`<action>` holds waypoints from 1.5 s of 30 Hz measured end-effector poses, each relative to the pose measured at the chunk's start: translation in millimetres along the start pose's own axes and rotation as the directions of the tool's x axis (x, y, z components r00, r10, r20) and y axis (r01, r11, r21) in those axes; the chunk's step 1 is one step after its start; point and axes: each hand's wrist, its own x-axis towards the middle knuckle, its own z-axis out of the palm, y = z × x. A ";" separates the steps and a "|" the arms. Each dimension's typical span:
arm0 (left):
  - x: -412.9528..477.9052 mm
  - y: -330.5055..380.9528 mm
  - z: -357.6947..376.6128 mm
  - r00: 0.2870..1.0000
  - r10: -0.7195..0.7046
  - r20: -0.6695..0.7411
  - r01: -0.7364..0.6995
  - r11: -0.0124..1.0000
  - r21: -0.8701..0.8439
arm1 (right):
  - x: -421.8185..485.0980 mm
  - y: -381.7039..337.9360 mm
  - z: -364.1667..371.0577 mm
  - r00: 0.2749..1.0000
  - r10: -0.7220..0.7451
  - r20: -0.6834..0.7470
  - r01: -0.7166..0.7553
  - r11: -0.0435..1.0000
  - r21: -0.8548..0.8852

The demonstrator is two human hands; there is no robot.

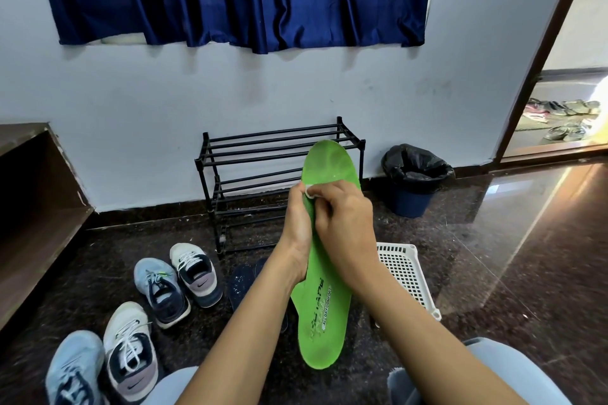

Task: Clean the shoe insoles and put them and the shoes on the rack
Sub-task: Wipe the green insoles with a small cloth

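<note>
Dark glossy floor (493, 240) by a white wall (131, 102), black rack (263, 148) against it. Held up in front of rack: green insole (325, 322), gripped along its edge by left hand (297, 227); right hand (345, 227) curled, pinching a white wipe (310, 191) onto it. Four shoes (163, 289) on floor at left.

A bright green foam insole (324, 306) is held off the floor, toe at 12 o'clock, heel at 6, with white lettering near the heel. The left hand (296, 223) grips its 9 o'clock edge. The right hand (342, 223) pinches a small white wipe (310, 191) against its upper half.

At the green insole's 9 o'clock, dark flat insoles (241, 283), speckled white, lie on the floor. At its 12 o'clock, a black rod-framed shoe rack (263, 154) stands against the wall.

At 8 o'clock in the view four shoes stand upright: a light-blue mesh sneaker (161, 293) just beside a white-and-navy sneaker (197, 273), and nearer, a white sneaker with a grey heel (131, 348) beside a second light-blue sneaker (74, 368).
</note>
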 end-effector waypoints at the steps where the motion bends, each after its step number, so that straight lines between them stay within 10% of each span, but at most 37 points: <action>1: -1.5 0.3 2.0 1.000 -0.023 0.009 0.023 1.000 -0.008 | 4.2 1.8 -0.5 1.000 0.003 -0.011 -0.003 1.000 -0.006; 45: 0.3 3.8 -3.2 0.995 -0.092 0.031 0.094 0.993 -0.073 | -9.1 6.4 2.2 0.999 0.023 0.022 -0.022 0.997 -0.071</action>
